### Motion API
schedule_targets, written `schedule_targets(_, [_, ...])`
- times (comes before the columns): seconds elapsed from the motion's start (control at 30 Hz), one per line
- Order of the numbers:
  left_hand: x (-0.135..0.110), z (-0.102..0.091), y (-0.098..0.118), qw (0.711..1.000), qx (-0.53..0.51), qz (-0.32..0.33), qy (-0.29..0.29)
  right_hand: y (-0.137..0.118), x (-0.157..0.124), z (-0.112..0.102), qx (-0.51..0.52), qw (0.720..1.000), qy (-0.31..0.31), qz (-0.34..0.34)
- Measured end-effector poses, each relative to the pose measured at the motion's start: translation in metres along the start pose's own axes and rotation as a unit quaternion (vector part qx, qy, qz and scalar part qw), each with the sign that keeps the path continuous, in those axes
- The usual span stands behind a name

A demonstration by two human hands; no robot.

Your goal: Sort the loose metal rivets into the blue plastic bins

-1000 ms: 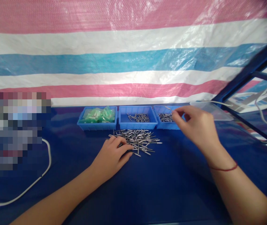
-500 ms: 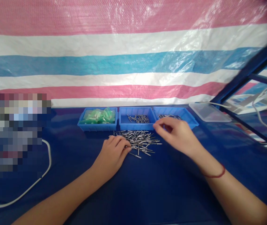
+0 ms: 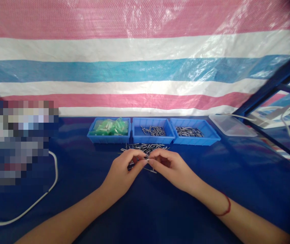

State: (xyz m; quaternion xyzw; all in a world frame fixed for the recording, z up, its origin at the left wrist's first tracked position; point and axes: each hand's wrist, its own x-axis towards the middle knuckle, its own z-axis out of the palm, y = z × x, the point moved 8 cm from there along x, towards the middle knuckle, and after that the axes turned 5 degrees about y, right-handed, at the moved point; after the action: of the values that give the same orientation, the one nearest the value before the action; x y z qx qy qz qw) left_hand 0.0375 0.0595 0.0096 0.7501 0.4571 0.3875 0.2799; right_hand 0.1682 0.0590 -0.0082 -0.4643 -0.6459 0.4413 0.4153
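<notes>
My left hand (image 3: 121, 169) and my right hand (image 3: 176, 167) meet fingertip to fingertip in front of the trays. Both pinch a small shiny blind rivet (image 3: 147, 159), mostly hidden by the fingers. Beneath and just behind them, a loose pile of blind rivets (image 3: 145, 147) lies on the blue table (image 3: 150, 210), partly covered by the hands. More rivets lie in the middle blue tray (image 3: 153, 139) and in the right blue tray (image 3: 198, 140).
Green plastic packets (image 3: 110, 126) fill the left blue tray (image 3: 108, 139). A clear plastic lid (image 3: 232, 125) lies right of the trays. A white cable (image 3: 55, 169) curves along the left side. Behind hangs a striped sheet (image 3: 134, 71); a dark frame bar (image 3: 269, 78) slants at the right.
My right hand has come from the right tray's front edge to meet my left hand over the pile. My left hand has shifted slightly, and a rivet now shows between the fingertips.
</notes>
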Motion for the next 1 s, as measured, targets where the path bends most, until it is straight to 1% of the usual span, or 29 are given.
schedule_targets(0.07, [0.0,-0.002,-0.007,0.998,-0.042,-0.034,0.018,-0.001,-0.001,0.003,-0.007,1.0,-0.009,0.004])
schedule_targets(0.13, [-0.001,-0.002,-0.012,0.995,-0.077,-0.054,0.031,-0.004,-0.003,0.005,-0.036,0.999,-0.018,-0.006])
schedule_targets(0.23, [-0.002,0.0,-0.016,0.991,-0.111,-0.064,0.034,-0.014,-0.006,0.008,-0.076,0.995,-0.04,-0.045])
schedule_targets(0.33, [-0.002,0.002,-0.018,0.988,-0.135,-0.072,0.034,-0.021,-0.006,0.009,-0.087,0.992,-0.051,-0.07])
schedule_targets(0.57, [-0.003,0.001,-0.018,0.979,-0.173,-0.101,0.041,-0.015,-0.004,0.01,-0.059,0.996,-0.056,-0.044])
schedule_targets(0.77, [-0.004,-0.002,-0.017,0.982,-0.161,-0.084,0.054,-0.01,-0.004,0.008,-0.043,0.998,-0.043,-0.023])
schedule_targets(0.9, [-0.004,-0.004,-0.016,0.985,-0.147,-0.062,0.062,-0.006,-0.001,0.003,-0.015,1.0,-0.01,-0.007])
schedule_targets(1.0, [-0.004,-0.006,-0.014,0.988,-0.131,-0.046,0.068,-0.003,0.0,-0.003,-0.013,1.0,0.019,-0.006])
